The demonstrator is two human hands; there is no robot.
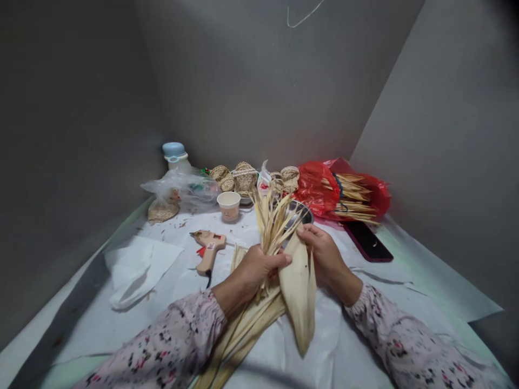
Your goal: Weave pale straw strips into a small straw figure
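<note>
My left hand is closed round a bundle of dried corn husk strips, whose narrow ends fan upward. My right hand pinches the top edge of a wide pale corn husk, which hangs down with its pointed end lowest. The left thumb rests against or very near this husk's edge. Below my left hand, long husks run down toward the front edge of the view. A beige hot glue gun lies left of the bundle. Behind the strips a metal bowl is partly hidden.
A paper cup stands behind the glue gun. Woven pieces line the back, with a woven bird at left. A red plastic bag of tied husks and a phone are at right. White paper lies left.
</note>
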